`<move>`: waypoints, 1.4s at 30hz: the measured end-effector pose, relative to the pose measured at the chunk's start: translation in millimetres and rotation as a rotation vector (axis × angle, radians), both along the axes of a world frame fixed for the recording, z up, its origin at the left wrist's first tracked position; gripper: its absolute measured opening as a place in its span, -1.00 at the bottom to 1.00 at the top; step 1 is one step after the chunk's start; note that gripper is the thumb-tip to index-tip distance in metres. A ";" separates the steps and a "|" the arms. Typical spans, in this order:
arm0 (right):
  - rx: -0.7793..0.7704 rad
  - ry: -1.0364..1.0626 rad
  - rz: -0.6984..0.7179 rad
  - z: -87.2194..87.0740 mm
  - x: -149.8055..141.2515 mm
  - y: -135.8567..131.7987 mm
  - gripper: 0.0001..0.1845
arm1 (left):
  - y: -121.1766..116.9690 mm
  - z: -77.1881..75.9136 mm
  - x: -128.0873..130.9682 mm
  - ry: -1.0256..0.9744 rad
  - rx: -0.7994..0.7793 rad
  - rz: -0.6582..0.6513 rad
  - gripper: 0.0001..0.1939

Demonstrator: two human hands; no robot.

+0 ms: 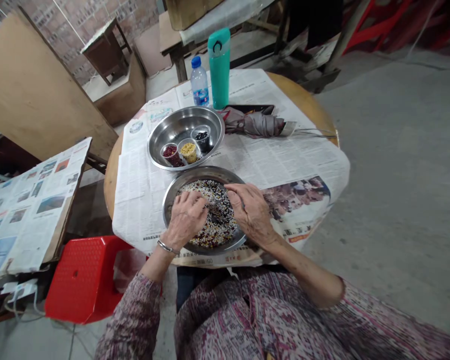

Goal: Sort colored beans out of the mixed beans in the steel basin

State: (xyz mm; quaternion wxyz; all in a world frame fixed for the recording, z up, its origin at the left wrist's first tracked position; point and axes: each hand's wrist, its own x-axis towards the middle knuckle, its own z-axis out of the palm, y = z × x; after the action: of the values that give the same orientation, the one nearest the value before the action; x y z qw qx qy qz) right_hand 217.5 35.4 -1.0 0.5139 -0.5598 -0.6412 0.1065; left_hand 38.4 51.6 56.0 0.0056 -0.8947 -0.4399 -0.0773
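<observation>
A round, silvery metal basin (212,173) sits just below frame centre, holding loosely spread white, black, yellow and dark-red grains (220,216).

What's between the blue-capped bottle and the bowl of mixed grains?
In the head view, a second metal bowl holding three filled cups stands between the bottle and the grain bowl.

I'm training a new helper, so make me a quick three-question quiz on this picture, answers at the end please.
1. Multiple choice: what lies loose in the near bowl, by the left hand and right hand? A, mixed grains; B, keys; C, leaves.
2. True or false: in the picture, the blue-capped bottle stands to the right of the green flask.
3. Fill in: the far bowl holds ____ cups.

Key: 1, A. 2, false: the bottle is to the left. 3, three.
</observation>
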 end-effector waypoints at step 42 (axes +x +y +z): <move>0.002 -0.037 0.040 -1.1 1.2 0.7 -0.68 | -13.6 -26.2 3.2 -0.488 -0.397 0.271 -0.69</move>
State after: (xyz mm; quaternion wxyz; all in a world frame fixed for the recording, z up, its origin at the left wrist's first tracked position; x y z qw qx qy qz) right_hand 218.7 36.1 -2.2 0.5005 -0.5482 -0.6617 0.1057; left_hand 41.6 38.0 29.8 -0.2641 -0.7667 -0.5497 -0.2006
